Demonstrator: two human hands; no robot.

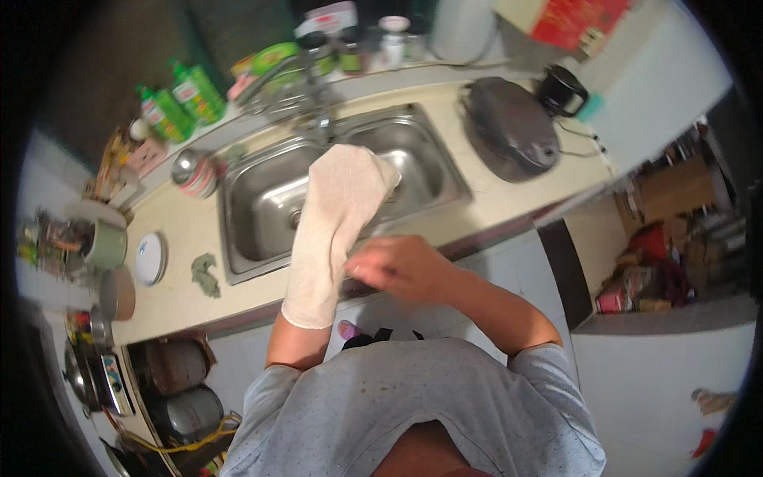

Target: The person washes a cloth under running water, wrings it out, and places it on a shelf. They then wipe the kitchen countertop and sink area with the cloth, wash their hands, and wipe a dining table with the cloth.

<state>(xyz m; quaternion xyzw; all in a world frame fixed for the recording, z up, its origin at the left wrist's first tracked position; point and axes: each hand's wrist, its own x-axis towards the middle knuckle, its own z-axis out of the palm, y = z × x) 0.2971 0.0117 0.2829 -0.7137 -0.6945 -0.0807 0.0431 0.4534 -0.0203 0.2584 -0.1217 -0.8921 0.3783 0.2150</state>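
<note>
A cream-coloured cloth sleeve or bag (325, 238) covers my left forearm and my left hand (354, 170), which is raised over the divider of a double-bowl stainless steel sink (262, 232). The cloth hides the fingers, so their pose cannot be told. My right hand (405, 268) is bare and slightly blurred, with curled fingers close beside the cloth near the left forearm. Whether it pinches the fabric cannot be told. The chrome faucet (322, 113) stands behind the sink.
A grey-green rag (205, 275) and a stack of white lids or plates (150, 259) lie left of the sink. Stacked bowls (194, 173) stand at its back left. Green soap bottles (167, 113) line the ledge. A dark oval lidded vessel (509, 128) and a black kettle (560, 92) are at right.
</note>
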